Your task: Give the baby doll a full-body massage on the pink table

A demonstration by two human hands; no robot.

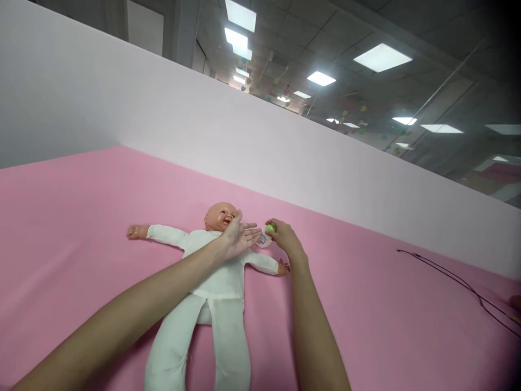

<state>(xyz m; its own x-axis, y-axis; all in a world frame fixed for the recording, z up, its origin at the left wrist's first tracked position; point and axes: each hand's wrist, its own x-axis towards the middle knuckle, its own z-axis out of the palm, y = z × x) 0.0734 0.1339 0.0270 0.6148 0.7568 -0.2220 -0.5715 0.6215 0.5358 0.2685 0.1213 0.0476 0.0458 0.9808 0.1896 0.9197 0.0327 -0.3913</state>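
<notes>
A baby doll in white cloth lies on its back on the pink surface, arms spread and face up. My left hand is over the doll's upper chest, beside its chin, palm turned up with the fingers spread and nothing in it. Just to the right, my right hand grips a small green round object between thumb and fingers. Between the two hands is a pale, roundish item with dark print, partly behind my fingertips; what it rests on is unclear.
A thin black cable lies on the pink surface at the right. A white wall runs along the back edge. A small dark reddish thing shows at the far right edge.
</notes>
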